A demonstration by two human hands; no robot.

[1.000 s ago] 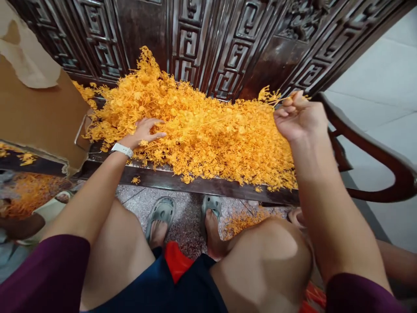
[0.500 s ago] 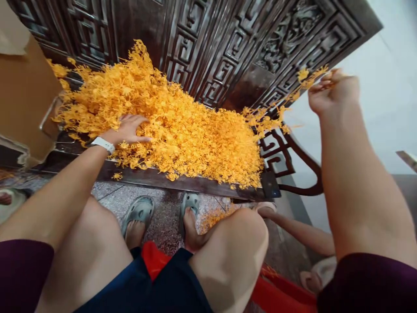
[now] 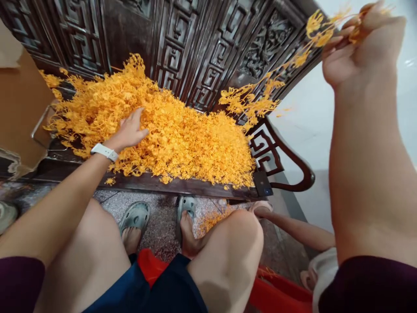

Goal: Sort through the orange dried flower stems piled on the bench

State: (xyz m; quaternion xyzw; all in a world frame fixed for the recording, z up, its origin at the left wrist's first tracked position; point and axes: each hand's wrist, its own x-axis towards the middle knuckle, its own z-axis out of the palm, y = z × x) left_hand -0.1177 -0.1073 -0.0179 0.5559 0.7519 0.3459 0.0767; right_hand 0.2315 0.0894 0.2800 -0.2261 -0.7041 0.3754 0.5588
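Note:
A large heap of orange flower-like plastic pieces (image 3: 182, 134) covers the seat of a dark carved wooden bench (image 3: 182, 184). My left hand (image 3: 132, 129), with a white band at the wrist, rests on the left part of the heap; its fingers are stretched and apart, gripping nothing. High at the right, my right hand (image 3: 355, 48) is closed around one end of a strand of orange flower pieces (image 3: 272, 84). From there the strand slants down left to the heap's right end. Some pieces poke out between the fingers.
A torn cardboard box (image 3: 22, 108) stands at the left end of the bench. The carved backrest (image 3: 130, 39) rises behind, and a curved armrest (image 3: 304, 174) bounds the right. Another person's arm (image 3: 296, 226) reaches in low at the right, near a red plastic object (image 3: 276, 295).
My right hand has risen up and to the right, drawing the strand higher out of the heap. My left hand has lifted slightly, its fingers more spread. The view has shifted a little.

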